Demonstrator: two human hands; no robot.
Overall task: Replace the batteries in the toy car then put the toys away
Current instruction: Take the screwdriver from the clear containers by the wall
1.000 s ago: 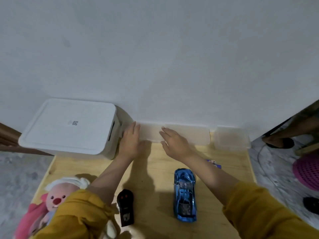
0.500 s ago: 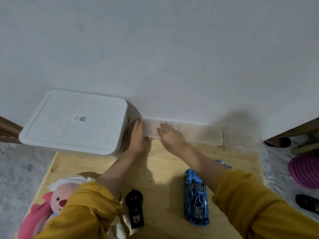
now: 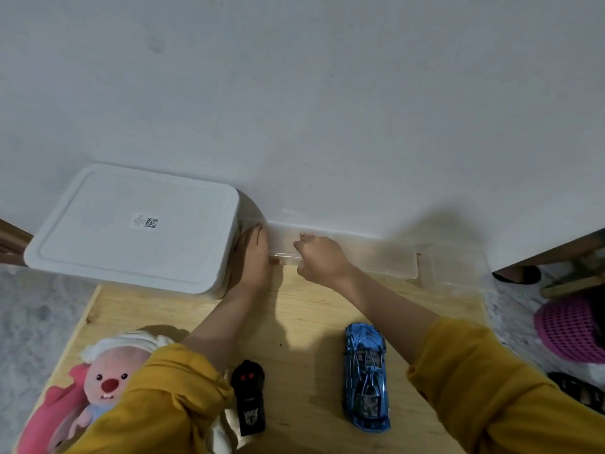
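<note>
The blue toy car [image 3: 366, 376] lies on the wooden counter [image 3: 304, 326] at lower centre-right of the frame, untouched, its length running toward the wall. The black remote control [image 3: 248, 397] lies to its left at lower centre, and a pink plush toy [image 3: 108, 378] sits at lower left, partly behind a yellow sleeve. Both hands are at the far edge of the counter, on a long translucent box [image 3: 360, 253] set against the wall at centre. The left hand [image 3: 253, 260] lies flat with fingers extended against the box's left end, beside a lidded white storage bin [image 3: 131, 227] at middle left. The right hand [image 3: 322, 258] is curled closed over the box's near rim. A smaller clear container [image 3: 453, 268] stands just to the right. The step in hand appears to be fetching or opening this box, preparatory to the battery change; the car's compartment is apparently not yet opened. The next move likely calls for drawing the box toward the car without tipping it.
</note>
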